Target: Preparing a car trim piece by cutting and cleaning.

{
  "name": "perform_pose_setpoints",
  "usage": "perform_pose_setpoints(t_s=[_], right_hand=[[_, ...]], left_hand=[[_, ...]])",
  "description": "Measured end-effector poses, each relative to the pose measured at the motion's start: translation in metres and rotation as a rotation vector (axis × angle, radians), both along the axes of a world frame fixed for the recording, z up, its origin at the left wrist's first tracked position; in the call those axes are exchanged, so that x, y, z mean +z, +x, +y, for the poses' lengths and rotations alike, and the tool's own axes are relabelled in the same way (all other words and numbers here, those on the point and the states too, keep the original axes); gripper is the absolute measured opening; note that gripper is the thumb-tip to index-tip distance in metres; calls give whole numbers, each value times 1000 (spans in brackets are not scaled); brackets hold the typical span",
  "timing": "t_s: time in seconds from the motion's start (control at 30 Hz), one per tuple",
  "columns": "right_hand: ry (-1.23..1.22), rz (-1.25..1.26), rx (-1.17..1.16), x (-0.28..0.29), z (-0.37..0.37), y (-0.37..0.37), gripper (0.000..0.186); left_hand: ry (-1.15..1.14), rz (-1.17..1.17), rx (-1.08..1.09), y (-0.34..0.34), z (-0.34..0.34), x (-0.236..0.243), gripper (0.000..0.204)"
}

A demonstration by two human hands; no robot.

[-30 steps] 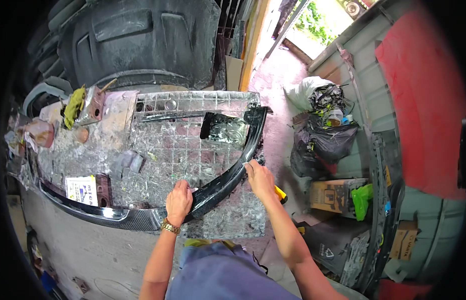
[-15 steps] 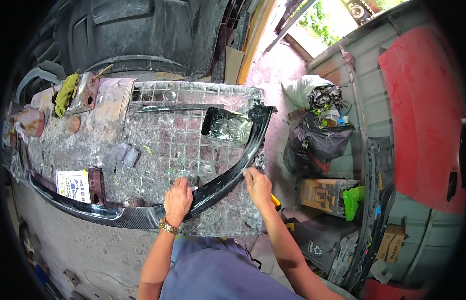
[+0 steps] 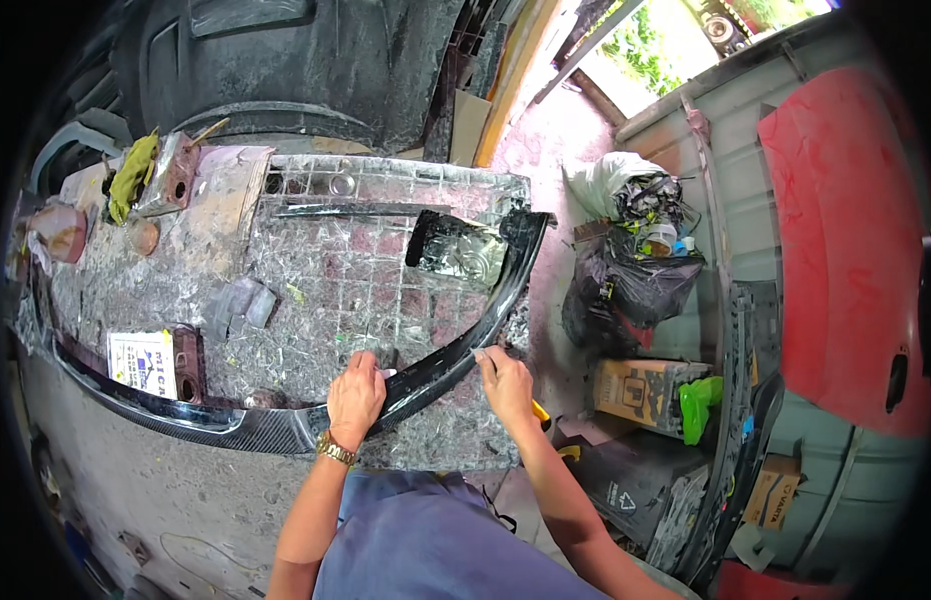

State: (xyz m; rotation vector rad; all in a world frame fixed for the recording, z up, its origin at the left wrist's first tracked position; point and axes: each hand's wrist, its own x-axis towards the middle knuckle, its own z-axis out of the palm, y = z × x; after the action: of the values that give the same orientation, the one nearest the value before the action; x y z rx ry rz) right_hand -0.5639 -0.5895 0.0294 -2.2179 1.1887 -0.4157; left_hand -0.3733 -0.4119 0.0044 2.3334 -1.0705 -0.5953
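Note:
A long, curved black car bumper lip (image 3: 436,372) with carbon-fibre weave and a glossy face lies across the near side of the worktable. My left hand (image 3: 355,398), with a metal-band watch (image 3: 336,446) at its wrist, is closed over the lip near its middle. Beside its fingertips shows a small whitish bit, too small to name. My right hand (image 3: 506,388) is at the outer edge of the lip's right-hand curve, thumb and fingers pinched together. What sits in that pinch, if anything, is hidden.
On the stained worktable (image 3: 326,300) lie a foil-like sheet (image 3: 464,250), a grey crumpled piece (image 3: 248,303), a white printed box (image 3: 142,364) and a metal block (image 3: 169,182). Right of it stand a black rubbish bag (image 3: 641,280) and cardboard box (image 3: 636,395). A red panel (image 3: 841,250) leans rightmost.
My right hand has slid slightly left and down along the lip's outer edge. My left hand stays in place on the lip.

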Motion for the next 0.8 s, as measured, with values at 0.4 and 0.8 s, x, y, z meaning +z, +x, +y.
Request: perform_pose_setpoints(t_s=[0.4,0.8], right_hand=[[30,116,-84,2,14,7,22],[20,23,-95,5,27,15,26]], left_hand=[[-23,45,24,2,-2,3,9],[-15,65,28,2,-2,6,10]])
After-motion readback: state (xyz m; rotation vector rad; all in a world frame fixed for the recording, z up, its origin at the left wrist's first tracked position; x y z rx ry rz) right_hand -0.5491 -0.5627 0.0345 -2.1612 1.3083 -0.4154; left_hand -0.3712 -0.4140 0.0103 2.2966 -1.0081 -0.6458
